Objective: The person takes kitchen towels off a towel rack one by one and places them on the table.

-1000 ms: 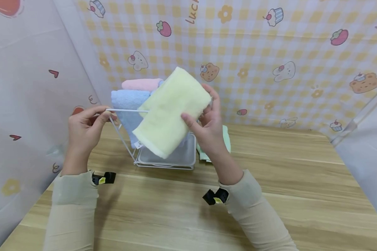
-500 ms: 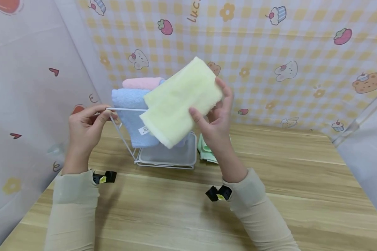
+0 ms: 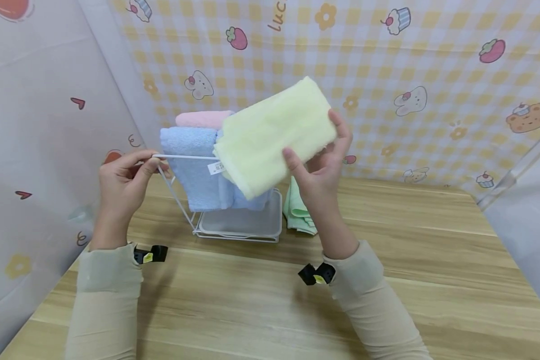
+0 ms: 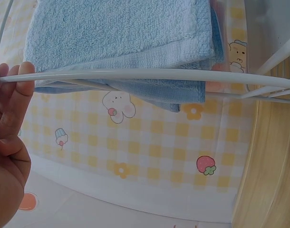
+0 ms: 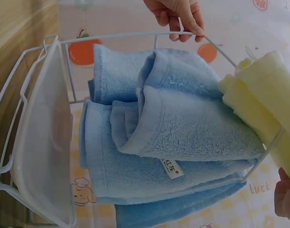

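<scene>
My left hand (image 3: 123, 187) pinches the near left top corner of a white wire rack (image 3: 184, 157) between thumb and fingers. My right hand (image 3: 321, 175) grips a folded pale yellow towel (image 3: 276, 135), thumb in front and fingers behind. The towel is raised at the rack's right end, overlapping its top bar in the head view. Blue towels (image 5: 197, 114) hang folded inside the rack, one with a white label (image 5: 171, 168). Behind them lies a pink towel (image 3: 202, 119), partly hidden. Under the blue towels, the rack's base holds a whitish tray (image 3: 234, 224).
A folded light green towel (image 3: 298, 212) lies on the wooden table (image 3: 225, 300) just right of the rack, partly hidden by my right hand. A checked, patterned curtain (image 3: 454, 65) stands behind the table, and a white sheet (image 3: 49, 100) borders the left.
My right hand has carried the yellow towel up and to the right, turning it flatter. More of the blue towels, their label and the green towel now show. My left hand has stayed put.
</scene>
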